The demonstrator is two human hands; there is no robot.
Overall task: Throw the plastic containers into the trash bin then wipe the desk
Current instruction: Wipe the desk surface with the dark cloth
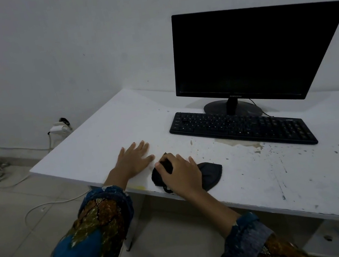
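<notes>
You are gripping the dark cloth with your right hand, fingers curled over it and pinching a bunched fold. It is sitting on the table, just near-left of the keyboard. Your left hand is lying flat with fingers spread, holding nothing, further left of the keyboard. No plastic containers are showing on the table, so I am judging that part done and the wiping under way.

The brownish stain is sitting right against the keyboard's near edge. Sweeping hard at it, you are risking shoving the keyboard back into the stand of the monitor behind it, or dragging grime under the keys. The cloth is lying right at the table's front edge, on the near side of the keyboard, so a loose stroke toward yourself could be dropping it to the floor. With the cloth bunched, you are likely covering little surface and smearing rather than lifting.

Left of the keyboard, a wide bare stretch is running out to the table's left edge and back corner. Near-right of the keyboard, speckled surface is running out of view. The band between the keyboard and the front edge is narrower, so short sideways strokes are looking safer there.
</notes>
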